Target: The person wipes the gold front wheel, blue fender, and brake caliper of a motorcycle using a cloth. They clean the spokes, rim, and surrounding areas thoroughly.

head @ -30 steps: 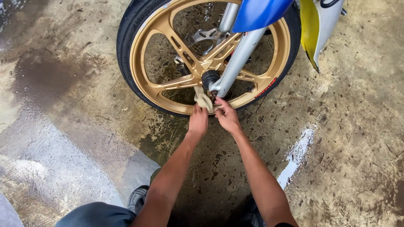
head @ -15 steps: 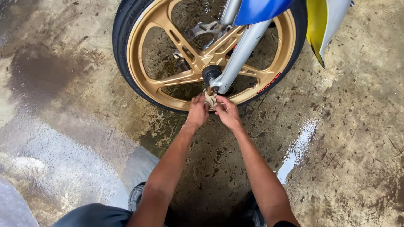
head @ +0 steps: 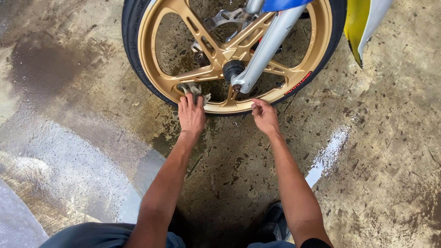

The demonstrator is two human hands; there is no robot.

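**Hands at the gold front wheel — grip and surroundings**

Left hand (head: 191,115): fingers extended and close together, pressed flat on a small grey rag (head: 193,89) against the lower inner rim of the gold wheel (head: 158,80), between two spokes. The rag sits under the fingertips; the hand pushes on it rather than wrapping round it. Palm faces down, wrist over the wet floor.

Right hand (head: 264,115): fingers curled in toward the palm, loosely closed, just below the wheel rim and under the lower end of the silver fork leg (head: 264,50). Cannot tell whether anything sits inside the curl. It does not touch the rim.

Markings: one red strip sticker (head: 297,82) follows the curve of the rim at lower right. A blue mudguard (head: 280,4) caps the fork at the top edge; a yellow and silver fairing panel (head: 360,23) hangs to the right of the black tyre (head: 131,46).

Room: the tyre stands on stained wet concrete (head: 69,138) — open floor lies left, right and below the wheel. The hands are well apart, the axle hub (head: 233,69) above the gap between them. A dark shoe (head: 273,220) shows near the right forearm.
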